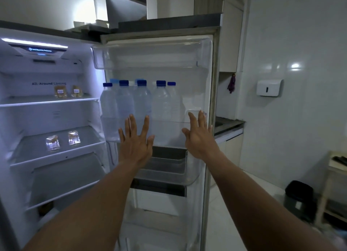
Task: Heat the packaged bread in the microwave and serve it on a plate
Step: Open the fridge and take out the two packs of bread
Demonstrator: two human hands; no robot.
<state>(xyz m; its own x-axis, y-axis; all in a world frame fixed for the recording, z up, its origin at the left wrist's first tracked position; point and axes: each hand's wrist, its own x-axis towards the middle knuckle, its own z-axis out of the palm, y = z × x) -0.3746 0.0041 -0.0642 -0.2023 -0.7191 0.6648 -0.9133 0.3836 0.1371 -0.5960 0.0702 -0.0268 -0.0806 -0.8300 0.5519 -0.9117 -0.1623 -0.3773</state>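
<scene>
You've barely started: your left hand (136, 143) and right hand (200, 136) are spread and empty at the open white fridge door (195, 97), with the clear-wrapped bread packets (53, 142) untouched on the middle glass shelf (28, 147) (microwave, plate unseen).

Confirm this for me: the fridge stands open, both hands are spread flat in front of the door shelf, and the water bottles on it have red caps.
One thing is wrong: the caps are blue, not red, as the head view shows. The rest holds: the fridge stands open, and the left hand and right hand are spread flat in front of the door shelf that holds the water bottles.
</scene>
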